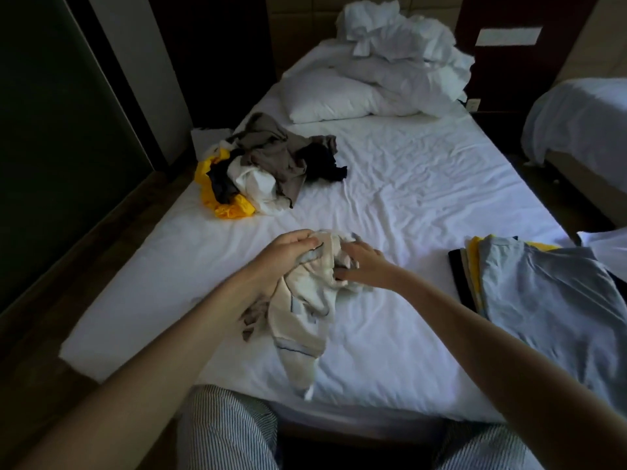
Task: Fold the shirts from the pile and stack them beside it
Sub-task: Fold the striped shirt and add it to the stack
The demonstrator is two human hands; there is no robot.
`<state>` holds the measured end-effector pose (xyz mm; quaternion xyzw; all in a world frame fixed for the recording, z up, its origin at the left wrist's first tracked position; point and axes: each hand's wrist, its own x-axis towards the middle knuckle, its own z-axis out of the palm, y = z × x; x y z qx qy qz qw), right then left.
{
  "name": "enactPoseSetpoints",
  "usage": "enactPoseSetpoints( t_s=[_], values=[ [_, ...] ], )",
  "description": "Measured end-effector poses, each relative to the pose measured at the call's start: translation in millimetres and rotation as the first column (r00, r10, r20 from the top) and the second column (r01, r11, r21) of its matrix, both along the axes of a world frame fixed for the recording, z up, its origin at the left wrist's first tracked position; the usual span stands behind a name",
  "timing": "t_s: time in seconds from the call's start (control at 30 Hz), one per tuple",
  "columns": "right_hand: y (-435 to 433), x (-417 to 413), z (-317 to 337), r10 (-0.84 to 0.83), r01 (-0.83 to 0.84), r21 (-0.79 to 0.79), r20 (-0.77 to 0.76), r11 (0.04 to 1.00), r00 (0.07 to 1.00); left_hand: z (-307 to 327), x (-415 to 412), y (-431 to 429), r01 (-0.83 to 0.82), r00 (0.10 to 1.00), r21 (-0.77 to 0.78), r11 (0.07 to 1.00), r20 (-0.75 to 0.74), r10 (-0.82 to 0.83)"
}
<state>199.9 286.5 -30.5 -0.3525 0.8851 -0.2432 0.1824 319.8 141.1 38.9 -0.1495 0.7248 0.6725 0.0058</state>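
Left hand (288, 254) gripped the top of a bunched cream shirt (305, 307), fingers curled round the cloth. Right hand (364, 266) was at the same bunch from the other side, fingers over a fold and thumb under it, pinching. The hands were close together, with only cloth between them. The shirt had blue trim and hung crumpled from the hands, its lower end trailing onto the bed (407, 171) near the front edge.

The pile (268, 164) lay on the far left of the bed, well apart from the hands, a loose mix of grey-brown, black, white and yellow pieces. The stack (543, 300) of folded shirts lay on the right side with a light blue one on top and yellow, cream and black edges showing under it.

A pillow (325, 100) and rumpled white bedding (400, 39) were at the head of the bed. A second bed (576, 113) stood at the right. Striped trousers (224, 432) showed at the bottom.
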Motion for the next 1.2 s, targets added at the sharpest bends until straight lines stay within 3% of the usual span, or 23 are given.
enactPoseSetpoints(
  t_s=[0.07, 0.17, 0.27, 0.33, 0.37, 0.5, 0.57, 0.67, 0.7, 0.77, 0.87, 0.93, 0.97, 1.03, 1.07, 1.1, 1.2],
  values=[
    [-16, -4, 5, -0.024, 0.024, -0.007, -0.011, 1.0, 1.0, 21, 9, -16, 0.096, 0.995, 0.004, 0.995, 0.021, -0.096],
    [-25, -9, 16, 0.029, -0.006, 0.161, -0.139, 0.987, 0.99, 46, 23, -45, 0.229, 0.973, -0.096, 0.969, 0.045, -0.226],
    [-18, -11, 31, 0.107, -0.023, 0.247, -0.329, 0.969, 0.938, 62, 26, -73, 0.261, 0.964, -0.426, 0.866, 0.156, -0.213],
    [-12, -14, 47, 0.075, -0.002, 0.18, -0.398, 0.984, 0.914, 69, 20, -88, 0.246, 0.969, -0.679, 0.691, 0.182, -0.166],
    [-9, -17, 56, 0.044, 0.014, 0.129, -0.432, 0.992, 0.901, 73, 17, -91, 0.215, 0.977, -0.733, 0.645, 0.165, -0.138],
    [4, -30, 111, -0.071, 0.085, -0.003, -0.595, 0.996, 0.801, 99, 2, -95, -0.003, 0.997, -0.797, 0.604, -0.05, -0.06],
    [9, -34, 152, -0.176, 0.073, -0.204, -0.553, 0.976, 0.814, 120, -5, -89, -0.151, 0.974, -0.735, 0.661, -0.226, -0.03],
    [13, -35, 212, -0.25, 0.107, -0.531, -0.204, 0.84, 0.947, 156, -14, -80, -0.31, 0.901, -0.579, 0.754, -0.432, 0.039],
    [15, -37, 225, -0.242, 0.129, -0.573, -0.124, 0.809, 0.962, 167, -17, -79, -0.333, 0.882, -0.553, 0.764, -0.468, 0.045],
    [24, -36, 240, -0.165, 0.064, -0.508, -0.156, 0.859, 0.974, 183, -23, -80, -0.371, 0.859, -0.54, 0.755, -0.509, 0.058],
    [35, -44, 247, 0.051, -0.112, -0.183, -0.312, 0.977, 0.949, 197, -26, -88, -0.398, 0.851, -0.591, 0.702, -0.523, 0.042],
    [40, -58, 247, 0.109, -0.077, 0.091, -0.431, 0.993, 0.896, 206, -27, -92, -0.413, 0.833, -0.602, 0.683, -0.552, 0.018],
    [43, -65, 248, 0.066, 0.009, 0.141, -0.518, 0.99, 0.853, 209, -28, -92, -0.441, 0.806, -0.587, 0.68, -0.592, 0.011],
    [50, -74, 253, -0.137, 0.157, -0.022, -0.612, 0.987, 0.779, 216, -30, -89, -0.499, 0.748, -0.568, 0.655, -0.663, -0.005],
    [55, -76, 255, -0.226, 0.179, -0.138, -0.567, 0.974, 0.792, 217, -31, -86, -0.511, 0.745, -0.581, 0.633, -0.667, -0.012],
    [58, -77, 257, -0.263, 0.181, -0.213, -0.467, 0.96, 0.844, 216, -33, -86, -0.495, 0.773, -0.628, 0.601, -0.634, -0.026],
    [70, -76, 255, -0.243, 0.196, -0.223, -0.213, 0.955, 0.946, 206, -40, -94, -0.308, 0.928, -0.809, 0.501, -0.371, -0.029]
  ],
)
